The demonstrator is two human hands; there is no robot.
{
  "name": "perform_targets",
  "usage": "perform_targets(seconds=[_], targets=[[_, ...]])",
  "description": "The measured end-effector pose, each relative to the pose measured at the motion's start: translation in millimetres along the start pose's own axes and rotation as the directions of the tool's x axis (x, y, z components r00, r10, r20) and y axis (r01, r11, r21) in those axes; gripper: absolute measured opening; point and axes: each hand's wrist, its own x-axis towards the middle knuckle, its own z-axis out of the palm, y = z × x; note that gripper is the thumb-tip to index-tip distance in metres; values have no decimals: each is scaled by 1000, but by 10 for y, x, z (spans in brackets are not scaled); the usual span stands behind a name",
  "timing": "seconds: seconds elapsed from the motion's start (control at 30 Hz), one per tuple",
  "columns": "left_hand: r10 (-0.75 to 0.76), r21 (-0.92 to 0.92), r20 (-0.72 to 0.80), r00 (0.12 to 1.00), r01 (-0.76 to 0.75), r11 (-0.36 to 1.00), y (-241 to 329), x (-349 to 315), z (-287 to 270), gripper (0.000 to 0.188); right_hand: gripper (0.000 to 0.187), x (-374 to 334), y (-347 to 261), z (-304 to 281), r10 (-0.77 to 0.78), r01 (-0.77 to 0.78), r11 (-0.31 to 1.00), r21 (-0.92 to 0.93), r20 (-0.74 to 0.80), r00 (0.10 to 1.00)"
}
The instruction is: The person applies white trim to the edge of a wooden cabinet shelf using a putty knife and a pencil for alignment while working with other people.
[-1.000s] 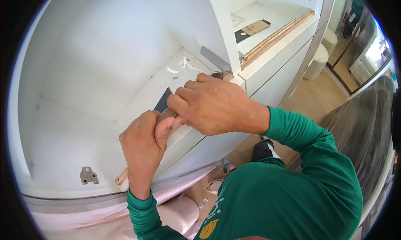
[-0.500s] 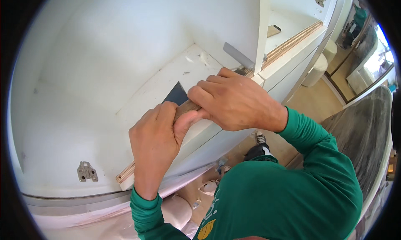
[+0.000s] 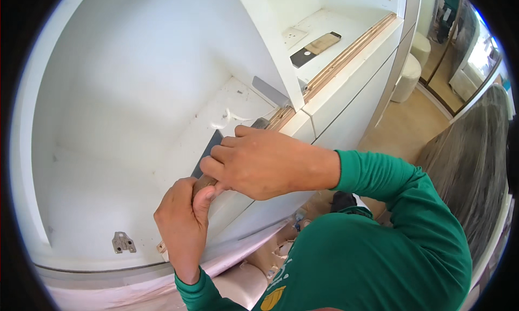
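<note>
My left hand [image 3: 183,216] is closed round the near end of a brown wooden tool [image 3: 202,187], thumb on its side. My right hand [image 3: 265,162] grips the same tool farther along, fingers curled over it. A flat dark plate [image 3: 207,153] juts up beside the fingers on the cabinet side, and a dark rounded end [image 3: 260,123] shows past my right knuckles. The tool lies along the front edge of the white cabinet [image 3: 303,123], over a strip of bare plywood [image 3: 282,116]. Most of the tool is hidden under my hands, so its exact kind cannot be told.
A grey metal strip [image 3: 270,92] lies by the upright divider [image 3: 273,46]. In the neighbouring bay rests a brown and black flat tool [image 3: 324,42]. A metal hinge plate [image 3: 124,243] is fixed at lower left. A plastic-covered grey panel [image 3: 467,143] stands at right.
Both hands and the tool have shifted left and nearer along the cabinet edge, still gripping. The view has also moved, so more of the neighbouring bay shows.
</note>
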Motion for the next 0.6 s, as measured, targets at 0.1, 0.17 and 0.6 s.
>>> perform_targets(seconds=[0.1, 0.17, 0.6], targets=[[-47, -98, 14, 999, 48, 994, 25, 58, 57, 45, 29, -12, -8, -23, 23, -23, 1000, -5, 31, 999], [14, -68, 16, 1000, -13, 998, 63, 191, 121, 46, 29, -78, 49, -70, 49, -48, 998, -30, 25, 998], [222, -28, -37, 974, -223, 974, -113, 276, 213, 48, 34, -156, 77, 89, 52, -77, 987, -142, -168, 984]])
